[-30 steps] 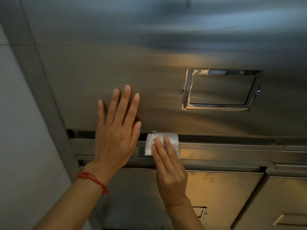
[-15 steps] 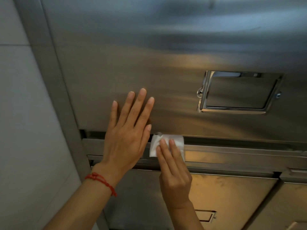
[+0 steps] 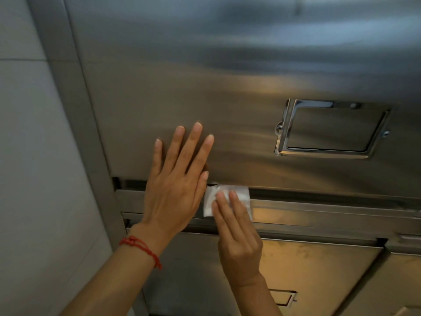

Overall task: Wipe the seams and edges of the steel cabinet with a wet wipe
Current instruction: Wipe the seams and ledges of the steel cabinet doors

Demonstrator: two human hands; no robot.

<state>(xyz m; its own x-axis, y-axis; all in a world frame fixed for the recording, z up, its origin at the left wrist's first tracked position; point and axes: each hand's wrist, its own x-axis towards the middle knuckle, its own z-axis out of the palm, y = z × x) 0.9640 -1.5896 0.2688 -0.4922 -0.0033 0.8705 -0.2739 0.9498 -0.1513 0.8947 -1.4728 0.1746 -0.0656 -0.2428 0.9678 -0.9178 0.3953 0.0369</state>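
Just below the centre of the frame sits the wet wipe, a small folded white pad pressed onto the horizontal seam under the big upper door of the steel cabinet. The right hand comes up from the bottom edge and pins it there with straight fingers laid flat on top, and those fingers cover the wipe's lower middle, so its full outline can't be made out. The thumb is out of sight. Touching the wipe's left edge, the left hand lies flat on the door, fingers spread and straight, its palm covering part of the seam. A red string bracelet circles that wrist, lower left. Over at right centre, a shiny recessed handle is set into the door. Lower doors fill the lower right, cut off by the frame, their handles only partly showing. A pale wall fills the left side.
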